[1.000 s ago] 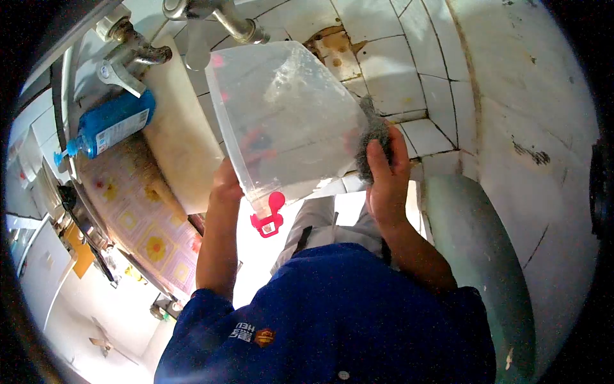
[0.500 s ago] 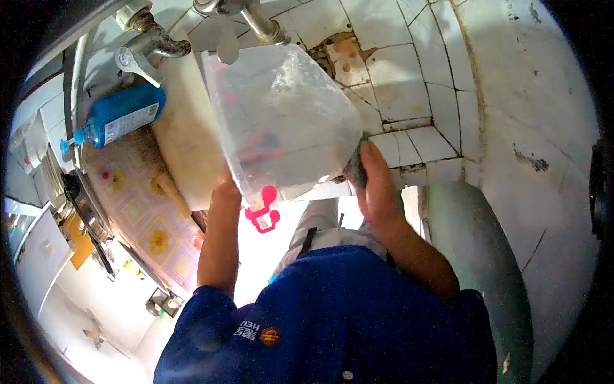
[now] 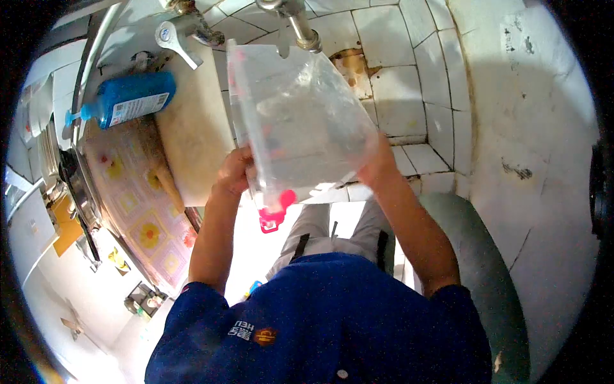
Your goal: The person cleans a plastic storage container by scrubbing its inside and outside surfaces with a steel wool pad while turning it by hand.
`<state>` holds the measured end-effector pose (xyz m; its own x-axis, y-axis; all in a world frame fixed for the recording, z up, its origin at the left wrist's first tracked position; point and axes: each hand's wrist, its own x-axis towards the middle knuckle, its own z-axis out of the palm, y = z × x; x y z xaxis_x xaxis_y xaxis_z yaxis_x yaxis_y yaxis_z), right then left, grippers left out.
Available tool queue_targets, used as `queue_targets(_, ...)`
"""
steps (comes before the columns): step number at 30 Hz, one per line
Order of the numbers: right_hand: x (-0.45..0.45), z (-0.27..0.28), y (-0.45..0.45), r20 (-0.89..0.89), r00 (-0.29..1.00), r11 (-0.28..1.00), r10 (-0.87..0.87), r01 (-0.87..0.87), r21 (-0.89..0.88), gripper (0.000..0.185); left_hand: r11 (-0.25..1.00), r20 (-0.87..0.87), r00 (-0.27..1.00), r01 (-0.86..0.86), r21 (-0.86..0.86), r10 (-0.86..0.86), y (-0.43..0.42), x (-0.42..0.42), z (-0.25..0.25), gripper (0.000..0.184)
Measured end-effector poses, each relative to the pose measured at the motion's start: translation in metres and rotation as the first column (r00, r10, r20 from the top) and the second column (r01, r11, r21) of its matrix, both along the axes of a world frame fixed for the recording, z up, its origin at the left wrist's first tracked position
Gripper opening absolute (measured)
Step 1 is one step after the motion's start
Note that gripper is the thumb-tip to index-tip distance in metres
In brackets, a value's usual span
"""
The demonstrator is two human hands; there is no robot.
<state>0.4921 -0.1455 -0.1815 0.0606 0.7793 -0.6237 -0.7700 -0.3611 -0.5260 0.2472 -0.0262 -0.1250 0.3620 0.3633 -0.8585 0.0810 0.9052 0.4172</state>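
Observation:
A clear plastic storage box [image 3: 300, 121] is held tilted beneath the metal tap [image 3: 300, 29]. Its pink clip [image 3: 276, 212] dangles at the lower edge. My left hand [image 3: 235, 171] grips the box's left rim, fingers curled behind it. My right hand [image 3: 378, 163] is closed at the box's right end, its fingers blurred and partly hidden. The dark grey scouring pad seen in that hand half a second ago is out of sight behind the hand or box. Whether water runs from the tap, I cannot tell.
A blue pump bottle [image 3: 131, 99] lies on its side at the left, by a beige board [image 3: 195, 121]. A second tap with a grey lever [image 3: 179, 43] juts out above. White tiles [image 3: 396, 83] line the back, and a green-grey rounded surface [image 3: 476, 256] stands right.
The box has shifted slightly right in view, and more of my left hand shows. My right hand has moved up along the box's end, taking the dark pad out of sight.

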Motion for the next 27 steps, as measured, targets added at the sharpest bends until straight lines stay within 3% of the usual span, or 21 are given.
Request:
queue_targets(1,0.009,-0.005,0.015,0.389,0.92,0.973,0.056,-0.138,0.186,0.038,0.999,-0.041,0.999,0.011,0.032,-0.01,-0.002,-0.002,-0.01,0.065)
queue_targets(2,0.014,-0.006,0.032,0.393,0.918,0.97,0.06,-0.146,0.192,0.038,0.999,-0.043,0.999,0.025,0.03,-0.024,-0.003,-0.005,-0.014,0.063)
queue_targets(3,0.016,-0.004,0.05,0.049,0.996,0.992,-0.072,0.066,0.108,0.039,0.999,-0.044,0.998,0.04,0.029,-0.039,-0.004,-0.006,-0.015,0.061)
queue_targets(4,0.017,-0.002,0.06,-0.278,0.929,0.97,-0.244,0.24,-0.047,0.041,0.998,-0.046,0.998,0.054,0.028,-0.053,-0.004,-0.005,-0.016,0.059)
queue_targets(6,-0.002,-0.027,0.036,-0.179,0.975,0.987,-0.128,0.108,-0.121,0.043,0.999,-0.012,1.0,0.017,0.046,-0.017,-0.004,-0.008,-0.017,0.06)
queue_targets(8,-0.025,-0.034,-0.003,-0.35,0.929,0.977,-0.123,0.051,-0.207,0.037,0.998,0.066,0.998,-0.013,0.065,0.008,-0.002,-0.014,-0.025,0.06)
queue_targets(9,-0.028,-0.026,-0.008,-0.433,0.893,0.969,-0.123,0.013,-0.248,0.034,0.998,-0.018,1.0,0.003,0.055,-0.002,0.002,-0.017,-0.026,0.06)
queue_targets(12,-0.007,-0.008,-0.004,-0.38,0.916,0.981,-0.132,0.064,-0.184,0.036,1.0,-0.064,0.998,0.002,0.026,-0.001,0.004,-0.023,-0.027,0.06)
queue_targets(13,0.008,0.0,0.004,0.168,0.975,0.985,0.144,-0.157,0.069,0.036,0.999,-0.096,0.995,0.013,0.04,-0.009,0.004,-0.019,-0.022,0.061)
queue_targets(14,0.022,-0.001,0.019,0.698,0.677,0.874,0.233,-0.46,0.155,0.037,0.999,-0.111,0.994,0.021,0.047,-0.016,0.004,-0.015,-0.018,0.061)
queue_targets(15,0.026,-0.019,0.045,0.085,0.99,0.97,0.109,-0.125,0.207,0.037,0.998,-0.127,0.992,0.03,0.054,-0.023,0.003,-0.012,-0.013,0.061)
queue_targets(16,0.024,-0.038,0.067,-0.551,0.824,0.983,-0.135,0.181,0.03,0.038,0.997,-0.117,0.992,0.055,0.059,-0.048,0.003,-0.009,-0.01,0.062)
queue_targets(17,0.018,-0.053,0.071,-0.552,0.823,0.983,-0.137,0.184,0.03,0.038,0.995,-0.108,0.992,0.079,0.063,-0.072,0.003,-0.008,-0.008,0.063)
queue_targets(18,0.011,-0.068,0.073,0.116,0.993,0.953,0.006,-0.041,0.301,0.038,0.995,-0.108,0.991,0.082,0.064,-0.075,0.004,-0.01,-0.01,0.063)
queue_targets(19,0.005,-0.068,0.074,0.458,0.888,0.904,0.044,-0.231,0.36,0.038,0.992,-0.024,0.997,0.08,0.097,-0.079,0.004,-0.015,-0.014,0.063)
queue_targets(20,-0.001,-0.068,0.075,0.744,0.669,0.859,-0.004,-0.378,0.345,0.038,0.99,0.02,0.996,0.079,0.115,-0.082,0.006,-0.019,-0.021,0.064)
queue_targets(21,-0.011,-0.059,0.07,0.422,0.889,0.94,0.179,-0.282,0.194,0.038,0.988,0.065,0.994,0.077,0.132,-0.086,0.007,-0.023,-0.028,0.064)
queue_targets(23,-0.018,-0.047,0.049,0.007,0.968,0.968,0.252,-0.252,-0.002,0.038,0.982,-0.106,0.99,0.104,0.16,-0.088,0.01,-0.027,-0.038,0.062)
queue_targets(24,-0.014,-0.046,0.033,0.546,0.784,0.901,0.296,-0.418,0.112,0.038,0.98,-0.16,0.983,0.112,0.167,-0.085,0.012,-0.026,-0.038,0.061)
queue_targets(26,-0.003,-0.043,0.015,0.915,0.37,0.788,0.163,-0.607,0.105,0.04,0.993,-0.091,0.995,0.044,0.11,-0.034,0.013,-0.02,-0.024,0.06)
queue_targets(27,0.005,-0.038,0.013,0.571,0.796,0.89,0.204,-0.393,0.23,0.039,0.996,-0.068,0.998,0.02,0.089,-0.013,0.012,-0.018,-0.021,0.059)
